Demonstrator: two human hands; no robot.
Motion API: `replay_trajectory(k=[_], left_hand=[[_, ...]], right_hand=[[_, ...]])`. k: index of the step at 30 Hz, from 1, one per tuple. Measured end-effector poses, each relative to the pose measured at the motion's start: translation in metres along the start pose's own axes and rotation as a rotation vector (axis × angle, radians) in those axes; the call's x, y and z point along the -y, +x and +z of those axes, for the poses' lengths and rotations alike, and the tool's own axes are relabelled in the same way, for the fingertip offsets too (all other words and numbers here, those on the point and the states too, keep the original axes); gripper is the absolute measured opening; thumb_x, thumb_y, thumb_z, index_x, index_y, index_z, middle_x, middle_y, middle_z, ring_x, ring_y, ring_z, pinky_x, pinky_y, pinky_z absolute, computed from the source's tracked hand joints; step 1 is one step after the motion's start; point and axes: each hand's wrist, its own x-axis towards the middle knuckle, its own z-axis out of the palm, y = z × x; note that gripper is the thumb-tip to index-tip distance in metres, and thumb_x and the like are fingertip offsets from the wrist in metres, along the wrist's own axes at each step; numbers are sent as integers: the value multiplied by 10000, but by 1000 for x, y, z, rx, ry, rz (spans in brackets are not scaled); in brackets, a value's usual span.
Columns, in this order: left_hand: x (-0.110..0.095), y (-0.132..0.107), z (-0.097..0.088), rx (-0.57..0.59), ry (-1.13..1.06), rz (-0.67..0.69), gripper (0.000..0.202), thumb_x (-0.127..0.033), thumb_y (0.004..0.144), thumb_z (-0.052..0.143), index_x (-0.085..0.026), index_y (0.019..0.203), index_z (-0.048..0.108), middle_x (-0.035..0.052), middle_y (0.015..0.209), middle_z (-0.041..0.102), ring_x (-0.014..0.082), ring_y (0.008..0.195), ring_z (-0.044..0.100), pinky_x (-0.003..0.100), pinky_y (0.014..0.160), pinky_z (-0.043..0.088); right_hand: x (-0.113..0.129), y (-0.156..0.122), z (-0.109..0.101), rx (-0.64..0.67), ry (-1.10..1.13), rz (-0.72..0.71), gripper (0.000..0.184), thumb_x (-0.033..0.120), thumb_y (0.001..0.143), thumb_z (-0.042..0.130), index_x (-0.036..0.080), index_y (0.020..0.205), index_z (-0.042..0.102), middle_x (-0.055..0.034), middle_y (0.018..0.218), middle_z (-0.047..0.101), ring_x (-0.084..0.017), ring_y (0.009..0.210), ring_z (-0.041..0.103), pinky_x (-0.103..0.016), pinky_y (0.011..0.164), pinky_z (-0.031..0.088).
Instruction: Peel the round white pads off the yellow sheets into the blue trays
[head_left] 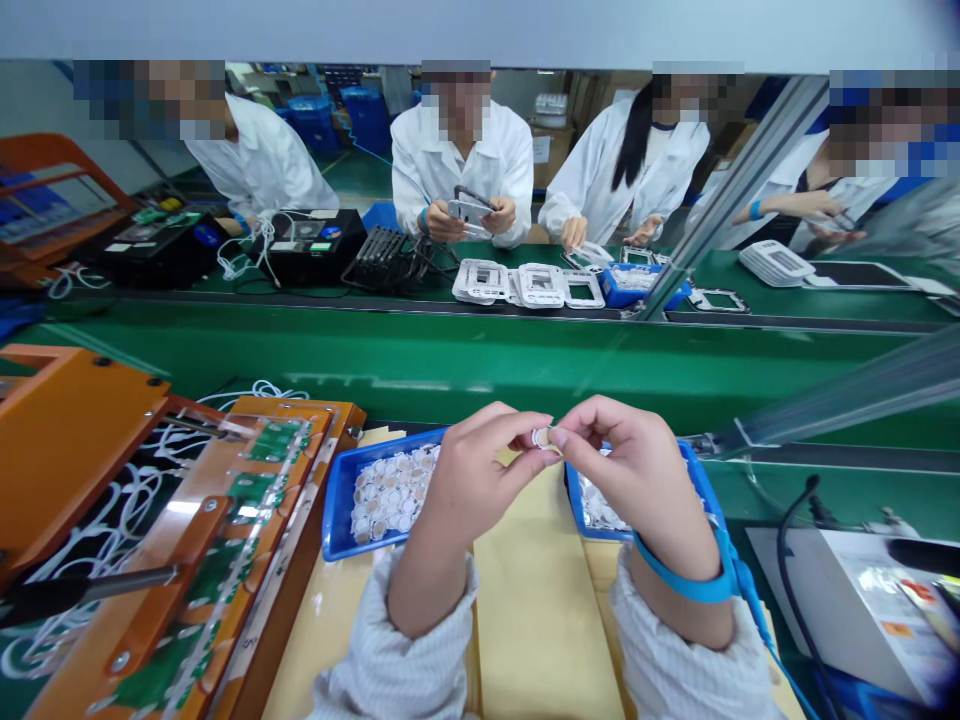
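Between my two hands, fingertips hold a small round white piece with a tan centre. My left hand pinches its left side, thumb and forefinger closed. From the other side my right hand grips it with thumb and fingers; a blue wrist strap circles that wrist. Behind my left hand, a blue bin holds many similar round pieces. Another blue bin, partly hidden by my right hand, contains small white pieces. Tan paper covers the bench below.
An orange fixture with green circuit boards stands at left, beside tangled white cables. A metal post slants in from the right above a white box. Across the green belt, co-workers handle white frames.
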Motion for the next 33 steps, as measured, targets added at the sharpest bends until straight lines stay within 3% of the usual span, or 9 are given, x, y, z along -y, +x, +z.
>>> replay_trajectory(k=[18,23,28,33], left_hand=[[3,0,0,24,4,10,226,-142,878,858,-192,1077,762,-15,851,702,117,759,688,191,715,535],[4,2,2,29,-64,-3,207,-203,891,863,-212,1072,765,-18,846,711,114,750,688,190,705,538],[3,4,3,-10,-108,4,190,-282,914,851,-212,1070,768,-6,836,717,118,727,687,197,675,548],[2,3,2,-31,-114,5,203,-316,913,852,-210,1067,774,-1,831,720,118,714,688,196,660,552]], right_hand=[[-5,0,3,-40,-45,-7,173,309,890,736,217,745,720,-12,680,752,-158,569,616,-264,508,414],[-7,-2,4,-78,66,26,223,308,884,754,223,711,640,-20,678,737,-160,559,604,-267,501,415],[-5,-2,2,-56,227,52,192,308,911,755,224,792,630,8,659,676,-143,560,572,-254,497,412],[-3,-2,2,-34,289,18,128,243,908,758,230,902,631,12,746,715,-143,634,634,-246,540,442]])
